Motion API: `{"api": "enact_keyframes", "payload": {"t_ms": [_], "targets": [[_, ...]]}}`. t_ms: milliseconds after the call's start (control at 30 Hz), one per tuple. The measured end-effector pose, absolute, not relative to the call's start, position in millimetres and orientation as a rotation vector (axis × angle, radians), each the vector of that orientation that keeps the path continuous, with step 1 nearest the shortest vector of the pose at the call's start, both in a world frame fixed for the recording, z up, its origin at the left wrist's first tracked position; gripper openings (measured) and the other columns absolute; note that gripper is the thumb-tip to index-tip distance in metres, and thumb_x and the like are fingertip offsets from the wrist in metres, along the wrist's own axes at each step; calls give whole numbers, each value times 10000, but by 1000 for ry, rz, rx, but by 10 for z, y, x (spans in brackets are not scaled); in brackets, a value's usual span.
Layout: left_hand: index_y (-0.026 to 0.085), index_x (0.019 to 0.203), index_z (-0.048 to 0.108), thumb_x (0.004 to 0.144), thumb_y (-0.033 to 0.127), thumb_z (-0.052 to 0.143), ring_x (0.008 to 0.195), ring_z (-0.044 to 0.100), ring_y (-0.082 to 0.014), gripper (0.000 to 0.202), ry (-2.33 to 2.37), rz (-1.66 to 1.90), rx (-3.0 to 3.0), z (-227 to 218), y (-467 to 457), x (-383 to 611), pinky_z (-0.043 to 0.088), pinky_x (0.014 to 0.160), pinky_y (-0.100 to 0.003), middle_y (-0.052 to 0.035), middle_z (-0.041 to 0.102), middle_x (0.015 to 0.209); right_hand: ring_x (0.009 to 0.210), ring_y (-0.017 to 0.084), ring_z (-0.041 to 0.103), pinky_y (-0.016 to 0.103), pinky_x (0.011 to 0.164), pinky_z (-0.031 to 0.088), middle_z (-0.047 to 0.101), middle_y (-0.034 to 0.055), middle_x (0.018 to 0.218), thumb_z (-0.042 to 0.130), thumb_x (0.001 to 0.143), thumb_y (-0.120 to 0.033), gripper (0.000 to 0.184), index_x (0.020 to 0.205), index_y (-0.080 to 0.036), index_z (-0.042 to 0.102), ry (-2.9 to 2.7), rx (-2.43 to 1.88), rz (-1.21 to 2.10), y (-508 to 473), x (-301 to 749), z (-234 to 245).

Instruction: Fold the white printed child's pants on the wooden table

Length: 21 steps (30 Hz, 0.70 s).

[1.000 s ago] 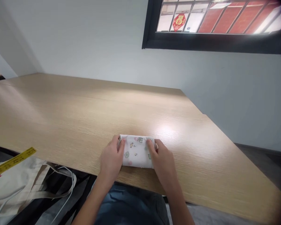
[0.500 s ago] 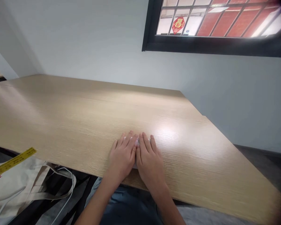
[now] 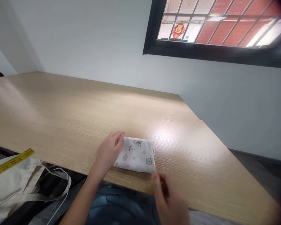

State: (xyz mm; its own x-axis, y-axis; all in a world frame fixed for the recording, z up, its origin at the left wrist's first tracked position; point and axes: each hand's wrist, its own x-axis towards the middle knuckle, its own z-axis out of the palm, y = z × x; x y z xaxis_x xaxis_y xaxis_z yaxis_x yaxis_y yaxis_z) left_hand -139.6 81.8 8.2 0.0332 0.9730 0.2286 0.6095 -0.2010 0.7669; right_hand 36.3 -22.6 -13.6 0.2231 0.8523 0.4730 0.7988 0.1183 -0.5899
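Note:
A small folded white cloth [image 3: 137,154] printed with little animal figures lies near the front edge of the wooden table [image 3: 67,115]. My left hand [image 3: 109,151] rests on the cloth's left end, fingers loosely curled over its edge. Below and to the right, my right hand [image 3: 170,201] hangs blurred off the table's front edge, apart from the cloth and holding nothing.
A cream tote bag [image 3: 16,184] with long straps and a yellow measuring tape [image 3: 11,162] lie below the table at the lower left. A white wall and a black-framed window [image 3: 215,28] stand behind. The table's right edge runs diagonally toward me.
Both hands had pressed flat on the cloth side by side. Now my right hand has pulled back off the table and my left has slid to the cloth's left end, uncovering it.

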Motion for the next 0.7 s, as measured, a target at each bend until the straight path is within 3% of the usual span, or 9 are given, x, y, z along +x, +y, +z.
{"api": "enact_keyframes", "payload": {"t_ms": [133, 300, 567, 700], "targets": [[189, 957, 623, 876, 292, 370, 934, 561, -171, 286, 1449, 957, 1940, 146, 832, -1372, 427, 845, -297, -40, 629, 993, 508, 142, 566, 231, 488, 422, 618, 13, 633, 402, 869, -389, 288, 763, -200, 592, -1650, -1619, 106, -273, 154, -177], [183, 955, 559, 886, 351, 343, 888, 537, -205, 282, 1559, 883, 1962, 43, 423, -1433, 420, 799, -358, -58, 598, 931, 631, 202, 594, 280, 522, 409, 623, 36, 687, 389, 843, -480, 328, 775, -206, 557, -1607, -1838, 321, 101, 217, -58], [184, 1100, 482, 860, 490, 356, 940, 536, -230, 408, 1731, 871, 1604, 53, 27, -1435, 434, 812, -402, -89, 563, 1031, 684, 199, 608, 299, 599, 437, 664, 59, 784, 388, 830, -453, 356, 914, -169, 585, -1573, -1809, 718, 325, 423, 209], [173, 1179, 448, 876, 438, 347, 1018, 515, -219, 414, 1574, 912, 1627, 75, 213, -1418, 420, 870, -385, -100, 543, 1112, 728, 208, 623, 305, 634, 471, 666, 55, 792, 416, 810, -466, 390, 980, -157, 582, -1545, -1629, 982, 240, 419, 231]]}}
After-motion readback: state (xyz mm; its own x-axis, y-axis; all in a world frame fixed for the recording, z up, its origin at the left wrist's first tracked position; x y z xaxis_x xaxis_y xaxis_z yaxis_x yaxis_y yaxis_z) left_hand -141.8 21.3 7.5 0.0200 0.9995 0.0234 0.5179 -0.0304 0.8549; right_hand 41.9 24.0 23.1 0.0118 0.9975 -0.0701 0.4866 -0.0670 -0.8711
